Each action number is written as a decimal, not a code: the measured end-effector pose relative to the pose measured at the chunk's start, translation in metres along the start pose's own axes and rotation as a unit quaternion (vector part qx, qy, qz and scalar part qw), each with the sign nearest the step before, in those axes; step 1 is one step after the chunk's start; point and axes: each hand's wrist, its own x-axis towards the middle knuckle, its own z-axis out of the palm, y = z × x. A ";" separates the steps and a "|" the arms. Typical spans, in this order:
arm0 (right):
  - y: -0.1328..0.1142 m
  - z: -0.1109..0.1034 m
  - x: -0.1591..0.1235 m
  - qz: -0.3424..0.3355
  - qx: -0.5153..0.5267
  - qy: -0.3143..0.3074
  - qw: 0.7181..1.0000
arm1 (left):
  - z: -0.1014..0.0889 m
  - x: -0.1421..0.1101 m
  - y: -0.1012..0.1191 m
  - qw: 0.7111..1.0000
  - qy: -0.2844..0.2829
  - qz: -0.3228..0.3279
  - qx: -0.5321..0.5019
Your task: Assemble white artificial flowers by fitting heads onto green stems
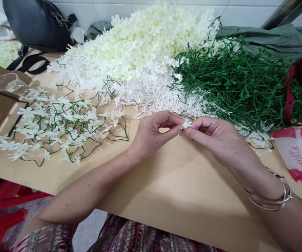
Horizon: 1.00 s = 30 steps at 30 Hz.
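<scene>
1. Tan board makes up your surface [182, 196], with a white tiled wall behind it and a black bag [38, 22] at the far left.
2. Your left hand [153, 134] and right hand [216, 140] meet fingertip to fingertip above the middle of the surface, both pinched on one small white blossom [186, 124] held just clear of the board.
3. Each hand is closed in a fine thumb-and-forefinger pinch; the other fingers curl loosely. Silver bangles [277, 196] sit on your right wrist.
4. Judging by its look, the blossom is thin moulded plastic: nearly weightless, springy, and easy to crease or flick away. Take it at the stiffer centre, not the petal tips, with light pressure.
5. Behind your hands lies a large pile of loose white blossoms [140, 52]; to its right is a tangle of bare green stems [240, 84].
6. Left of your hands, flowered green sprigs [62, 129] lie spread out, with a clear plastic cup [9, 84] on its side beyond them.
</scene>
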 end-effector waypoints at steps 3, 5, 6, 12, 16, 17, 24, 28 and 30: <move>0.003 -0.001 0.000 0.023 0.020 -0.017 0.999 | 0.000 -0.001 0.001 0.999 -0.004 0.016 0.045; 0.004 0.000 0.001 0.017 0.029 -0.017 0.999 | 0.000 0.000 -0.001 1.000 -0.007 -0.014 0.008; 0.004 0.001 0.001 0.008 0.032 -0.012 0.999 | 0.001 0.000 -0.003 0.999 -0.010 -0.036 -0.022; 0.007 0.004 -0.001 -0.036 0.012 0.024 0.999 | 0.002 0.002 -0.005 0.990 -0.005 -0.105 -0.092; 0.012 0.003 -0.001 -0.107 -0.040 0.073 0.991 | 0.003 0.002 0.000 0.990 -0.004 -0.113 -0.086; 0.013 0.003 -0.001 -0.142 -0.062 0.094 0.983 | 0.003 0.002 0.001 0.989 -0.007 -0.111 -0.095; 0.003 0.008 0.002 -0.265 0.010 0.109 0.958 | -0.004 0.005 0.009 0.979 -0.071 -0.108 -0.155; 0.005 0.005 0.004 -0.268 0.024 0.143 0.952 | -0.030 0.019 0.018 0.993 -0.041 -0.101 -0.045; 0.009 0.001 0.006 -0.231 0.025 0.153 0.961 | -0.047 0.025 0.029 0.993 -0.056 -0.084 0.065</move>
